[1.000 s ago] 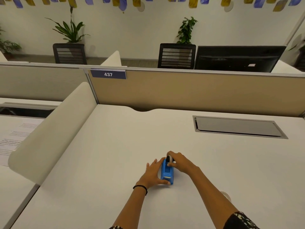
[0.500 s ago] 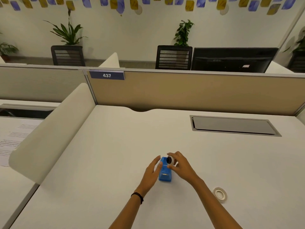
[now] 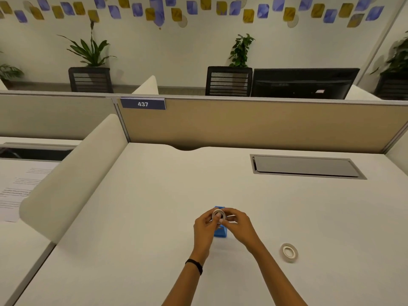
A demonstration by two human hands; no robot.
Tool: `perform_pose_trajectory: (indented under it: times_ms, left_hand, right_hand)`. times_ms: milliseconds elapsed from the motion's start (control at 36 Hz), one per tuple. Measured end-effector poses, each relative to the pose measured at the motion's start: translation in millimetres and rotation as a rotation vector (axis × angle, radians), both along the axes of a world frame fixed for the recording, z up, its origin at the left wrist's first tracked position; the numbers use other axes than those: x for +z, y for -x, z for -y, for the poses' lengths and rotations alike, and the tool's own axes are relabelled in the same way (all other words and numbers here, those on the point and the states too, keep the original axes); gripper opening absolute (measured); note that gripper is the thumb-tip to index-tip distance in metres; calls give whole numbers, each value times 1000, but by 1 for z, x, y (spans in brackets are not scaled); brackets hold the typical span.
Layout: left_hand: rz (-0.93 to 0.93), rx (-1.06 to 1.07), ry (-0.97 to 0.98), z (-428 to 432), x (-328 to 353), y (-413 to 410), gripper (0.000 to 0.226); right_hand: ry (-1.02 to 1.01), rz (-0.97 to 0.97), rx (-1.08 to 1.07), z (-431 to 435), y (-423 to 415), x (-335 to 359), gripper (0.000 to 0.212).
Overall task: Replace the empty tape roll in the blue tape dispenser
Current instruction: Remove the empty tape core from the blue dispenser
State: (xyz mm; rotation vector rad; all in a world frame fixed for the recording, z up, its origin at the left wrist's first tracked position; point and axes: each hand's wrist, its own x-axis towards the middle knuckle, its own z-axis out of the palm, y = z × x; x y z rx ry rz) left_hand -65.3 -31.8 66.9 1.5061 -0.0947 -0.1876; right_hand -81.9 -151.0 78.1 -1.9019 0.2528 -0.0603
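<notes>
The blue tape dispenser (image 3: 220,232) stands on the white desk (image 3: 154,217), mostly hidden behind my hands. A small pale tape ring (image 3: 218,214) is held just above the dispenser, pinched between my left hand (image 3: 205,226) and my right hand (image 3: 237,224). A finger of my left hand pokes through its hole. A second tape roll (image 3: 288,252) lies flat on the desk to the right of my right forearm. Whether the held ring has tape left on it is too small to tell.
A curved cream divider (image 3: 72,180) borders the desk on the left, with printed papers (image 3: 17,191) beyond it. A grey cable hatch (image 3: 306,166) sits at the back right. A tan partition (image 3: 254,127) labelled 437 closes the far edge.
The ring has come up out of the dispenser, and both hands now hold it above the blue body. My left hand left the dispenser's side. The view tilted, revealing the second roll.
</notes>
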Motion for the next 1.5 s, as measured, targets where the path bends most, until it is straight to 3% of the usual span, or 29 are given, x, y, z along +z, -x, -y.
perform_pose_trajectory:
  times_ms: [389, 806, 1250, 1500]
  left_hand:
    - [-11, -4, 9, -1, 1, 26, 16]
    - [-14, 78, -21, 6, -10, 50, 16]
    - [-211, -126, 89, 5, -15, 72, 25]
    - [-357, -95, 161, 1, -24, 76, 28]
  right_hand:
    - [-102, -48, -184, -7, 26, 5, 17]
    - [57, -54, -297, -20, 47, 4, 15]
    - [-51, -159, -284, -10, 64, 1, 24]
    - [-183, -179, -301, 0, 78, -3, 21]
